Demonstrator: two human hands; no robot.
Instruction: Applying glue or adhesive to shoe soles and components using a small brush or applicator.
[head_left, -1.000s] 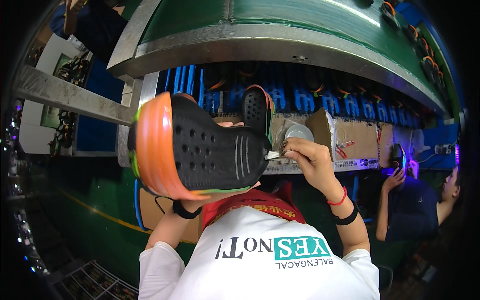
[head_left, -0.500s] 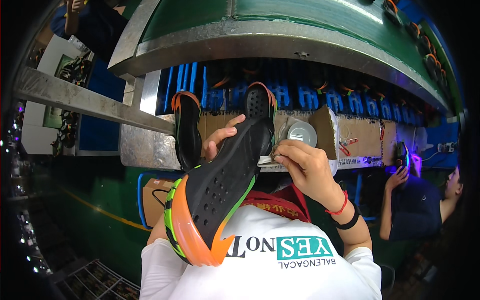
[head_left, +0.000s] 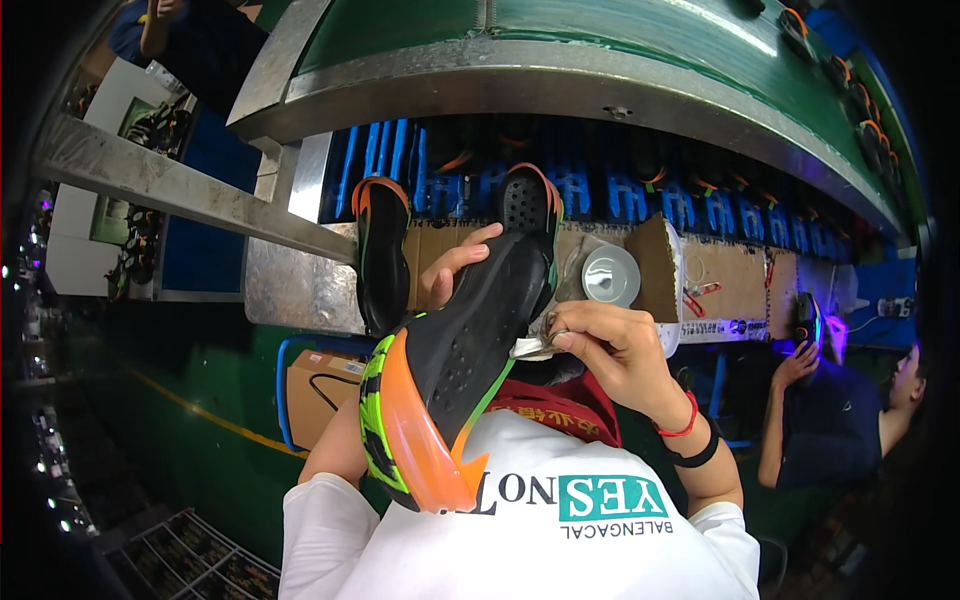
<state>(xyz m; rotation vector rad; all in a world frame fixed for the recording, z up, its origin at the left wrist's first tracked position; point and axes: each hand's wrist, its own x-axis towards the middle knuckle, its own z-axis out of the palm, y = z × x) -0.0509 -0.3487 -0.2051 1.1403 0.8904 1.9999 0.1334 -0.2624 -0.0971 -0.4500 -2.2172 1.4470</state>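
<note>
Can make out little of the left hand (head_left: pixel 462 262): only fingers curled over the left edge of a long black shoe sole with a glossy orange end band (head_left: pixel 478 325), palm hidden beneath. Partly covered by the sole's far end, a black, hole-dotted, orange-rimmed shoe piece (head_left: pixel 528 205). Beyond the sole, in shadow, dark shoes on blue plastic racks (head_left: pixel 625 198), too dim to count.

Held tilted over the near edge of the grey metal worktop (head_left: pixel 300 290), orange end toward a white shirt (head_left: pixel 560 550). Matt black on its face, dimpled near the band, green along the right side, lime-and-black at the outer left. Pinched between right hand (head_left: pixel 622 350) thumb and forefinger, at the sole's right edge: a crumpled whitish scrap (head_left: pixel 533 347), cannot tell whether cloth.

Right of the sole's far end, a round white bowl (head_left: pixel 611 276), pale inside; cannot tell whether liquid. Left of the sole, below the worktop, a brown cardboard carton (head_left: pixel 318 400), contents unseen.
</note>
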